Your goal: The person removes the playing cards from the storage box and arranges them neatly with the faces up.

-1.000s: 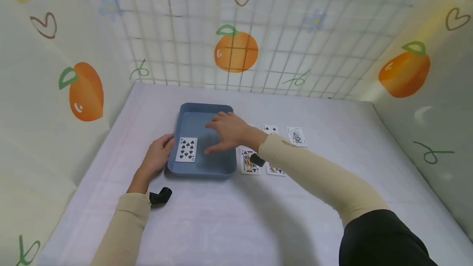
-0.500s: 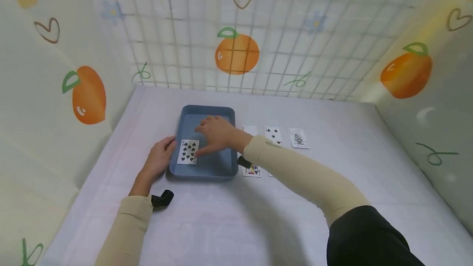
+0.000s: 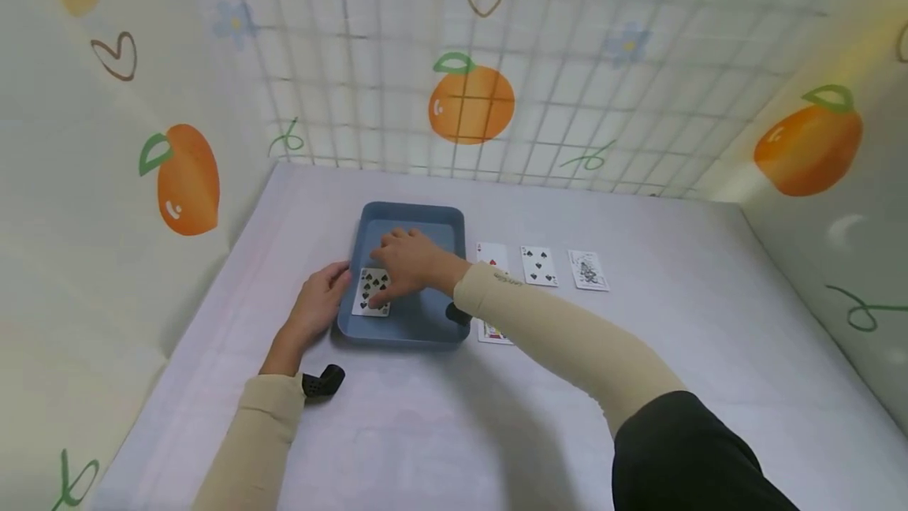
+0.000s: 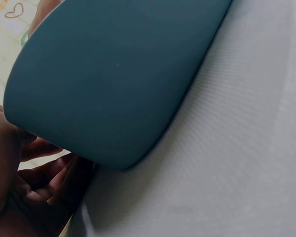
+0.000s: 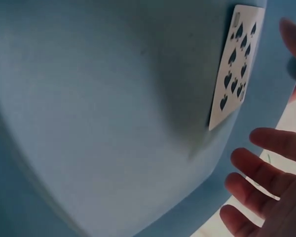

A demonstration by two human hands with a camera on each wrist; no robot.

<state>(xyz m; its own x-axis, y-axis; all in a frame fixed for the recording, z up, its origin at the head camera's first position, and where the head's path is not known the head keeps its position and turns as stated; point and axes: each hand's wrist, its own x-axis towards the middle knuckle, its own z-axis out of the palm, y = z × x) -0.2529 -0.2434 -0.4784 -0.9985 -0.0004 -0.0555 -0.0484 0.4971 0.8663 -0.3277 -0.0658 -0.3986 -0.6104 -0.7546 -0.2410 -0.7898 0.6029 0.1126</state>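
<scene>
A ten of spades (image 3: 370, 302) lies face up in the near left part of the blue tray (image 3: 407, 335). Above it hovers my right hand (image 3: 409, 262), fingers spread, thumb over the card in the head view. In the right wrist view, the fingers (image 5: 259, 170) are apart with nothing between them, and the card (image 5: 234, 69) is in full sight. My left hand (image 3: 319, 302) rests against the tray's outer left wall. In the left wrist view, its fingers (image 4: 49, 177) are loosely bent beside the tray wall (image 4: 118, 84), partly hidden.
Right of the tray lie a red-suit card (image 3: 493, 254), a spade card (image 3: 539, 266) and a joker (image 3: 588, 270). A picture card (image 3: 493, 333) shows partly from under the right sleeve. A wire grid (image 3: 553, 101) stands behind the white tabletop (image 3: 397, 432).
My right hand has moved left across the tray until it is above the ten of spades. Cards at the right have come out from behind the sleeve. My left hand stays by the tray.
</scene>
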